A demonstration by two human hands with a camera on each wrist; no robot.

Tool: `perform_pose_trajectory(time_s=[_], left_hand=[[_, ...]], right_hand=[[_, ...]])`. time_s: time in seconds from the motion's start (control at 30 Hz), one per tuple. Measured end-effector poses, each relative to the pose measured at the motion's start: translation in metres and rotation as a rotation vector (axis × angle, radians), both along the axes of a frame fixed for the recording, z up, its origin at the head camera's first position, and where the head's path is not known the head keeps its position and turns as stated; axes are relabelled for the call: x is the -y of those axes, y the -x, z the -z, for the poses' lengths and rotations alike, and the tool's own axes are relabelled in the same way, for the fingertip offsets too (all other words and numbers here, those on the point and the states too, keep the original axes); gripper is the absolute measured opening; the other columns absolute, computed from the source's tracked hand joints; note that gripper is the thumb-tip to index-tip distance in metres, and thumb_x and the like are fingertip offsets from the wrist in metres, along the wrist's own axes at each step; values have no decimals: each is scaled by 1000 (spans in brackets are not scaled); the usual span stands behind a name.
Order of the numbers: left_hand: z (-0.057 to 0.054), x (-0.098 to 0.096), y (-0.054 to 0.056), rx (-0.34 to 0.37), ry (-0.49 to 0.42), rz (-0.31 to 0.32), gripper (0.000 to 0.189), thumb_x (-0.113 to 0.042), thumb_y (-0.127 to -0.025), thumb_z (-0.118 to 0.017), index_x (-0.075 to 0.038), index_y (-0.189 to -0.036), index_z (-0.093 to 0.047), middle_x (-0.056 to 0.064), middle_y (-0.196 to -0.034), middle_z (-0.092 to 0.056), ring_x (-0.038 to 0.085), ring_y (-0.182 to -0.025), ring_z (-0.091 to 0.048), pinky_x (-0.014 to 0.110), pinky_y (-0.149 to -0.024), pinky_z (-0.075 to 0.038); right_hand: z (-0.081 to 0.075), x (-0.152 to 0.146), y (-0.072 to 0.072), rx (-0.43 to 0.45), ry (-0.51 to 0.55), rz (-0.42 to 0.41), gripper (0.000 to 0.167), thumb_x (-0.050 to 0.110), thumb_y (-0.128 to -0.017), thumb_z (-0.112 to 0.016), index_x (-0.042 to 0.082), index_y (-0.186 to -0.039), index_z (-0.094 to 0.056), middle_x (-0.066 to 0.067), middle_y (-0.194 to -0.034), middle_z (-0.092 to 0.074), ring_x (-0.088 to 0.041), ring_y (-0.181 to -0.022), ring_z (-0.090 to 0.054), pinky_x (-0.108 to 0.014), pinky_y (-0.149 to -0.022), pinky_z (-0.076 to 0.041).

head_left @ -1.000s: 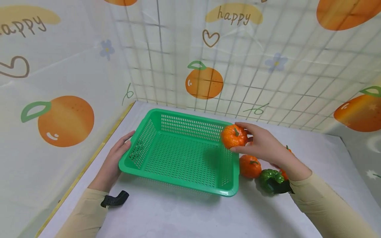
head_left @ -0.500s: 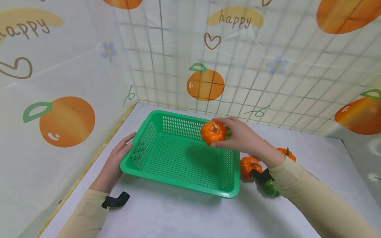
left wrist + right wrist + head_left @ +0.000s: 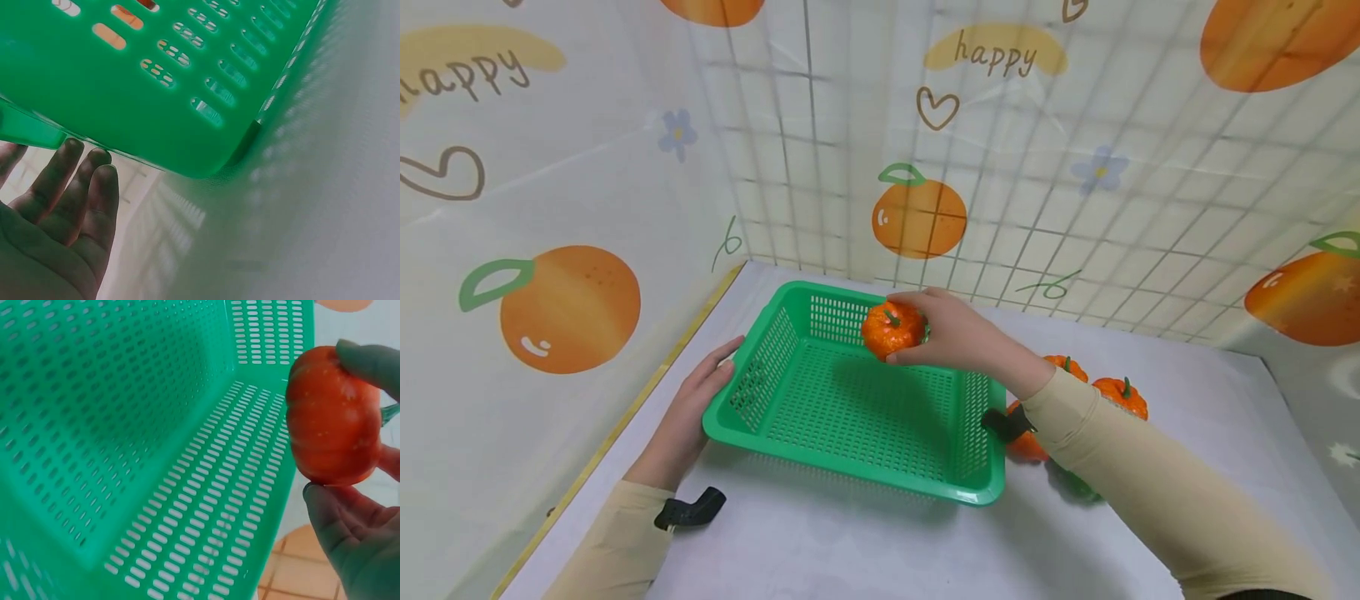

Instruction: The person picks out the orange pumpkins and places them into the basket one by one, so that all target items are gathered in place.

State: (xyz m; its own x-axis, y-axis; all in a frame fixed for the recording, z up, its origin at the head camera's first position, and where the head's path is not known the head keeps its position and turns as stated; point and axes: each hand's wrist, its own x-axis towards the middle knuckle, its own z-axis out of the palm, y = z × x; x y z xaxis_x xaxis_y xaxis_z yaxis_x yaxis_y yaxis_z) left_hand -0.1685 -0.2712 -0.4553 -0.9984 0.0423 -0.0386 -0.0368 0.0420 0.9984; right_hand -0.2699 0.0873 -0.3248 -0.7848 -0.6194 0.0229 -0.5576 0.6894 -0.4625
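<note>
In the head view a green plastic basket (image 3: pixel 857 492) with slotted walls stands on the white table. My left hand (image 3: pixel 688 408) touches its left side; in the left wrist view the fingers (image 3: pixel 100 200) are nearly straight against the rim. Thumb and fingers of my right hand (image 3: pixel 951 333) pinch a small orange pumpkin (image 3: pixel 891 331) with a green stem, held above the basket's interior near the back wall. Close up in the right wrist view, the pumpkin (image 3: pixel 334 419) sits between thumb and fingers, apart from the slotted wall. No object shows inside the basket.
Right of the basket lie several more orange pumpkins (image 3: pixel 1120 396) and a green pepper-like or pumpkin-like item (image 3: pixel 1075 486), partly hidden by my right sleeve. A printed curtain (image 3: pixel 1000 167) over a wire grid rises behind the table (image 3: pixel 760 550).
My right hand has carried the pumpkin leftward from the basket's right rim to over its inside. The left hand stays at the basket's left side.
</note>
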Motion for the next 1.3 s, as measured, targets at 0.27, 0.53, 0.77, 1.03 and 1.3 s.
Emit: perform_pose_trajectory(time_s=[0.27, 0.53, 0.77, 1.03, 1.3], left_hand=[[1, -1, -1, -12, 26, -10, 54, -52, -104, -41, -34, -154, -33, 0, -155, -31, 22, -132, -36, 26, -94, -42], [2, 1, 0, 0, 17, -13, 53, -53, -103, -42, -38, -153, -35, -6, -155, -32, 18, -135, -34, 30, -98, -39], [3, 2, 0, -1, 12, -6, 54, -54, -102, -43, -37, -153, -35, -2, -155, -33, 21, -133, -37, 29, -95, -42], [1, 1, 0, 0, 31, -1, 55, -55, -102, -42, -37, -153, -33, -1, -153, -35, 22, -130, -40, 32, -96, -42], [0, 2, -1, 5, 36, -9, 54, -54, -102, -41, -37, -153, -33, 2, -150, -39, 23, -128, -43, 32, -95, -43]], right_hand=[[10, 30, 9, 31, -58, -16, 81, 46, -78, -82, 19, -146, -48, -8, -130, -49, -18, -103, -51, -32, -77, -50], [24, 50, 20, 50, -67, -41, 80, 42, -79, -81, 10, -145, -49, -5, -124, -55, -17, -100, -52, -31, -78, -49], [43, 70, 32, 62, -93, -51, 75, 44, -78, -81, 7, -137, -54, 1, -113, -61, -14, -94, -55, -28, -79, -48], [58, 90, 39, 58, -113, -67, 71, 41, -80, -81, 6, -136, -55, -4, -119, -61, -16, -97, -55, -29, -82, -48], [70, 109, 37, 27, -155, -55, 61, 43, -79, -82, 7, -124, -62, -1, -102, -63, -16, -89, -54, -28, -75, -45]])
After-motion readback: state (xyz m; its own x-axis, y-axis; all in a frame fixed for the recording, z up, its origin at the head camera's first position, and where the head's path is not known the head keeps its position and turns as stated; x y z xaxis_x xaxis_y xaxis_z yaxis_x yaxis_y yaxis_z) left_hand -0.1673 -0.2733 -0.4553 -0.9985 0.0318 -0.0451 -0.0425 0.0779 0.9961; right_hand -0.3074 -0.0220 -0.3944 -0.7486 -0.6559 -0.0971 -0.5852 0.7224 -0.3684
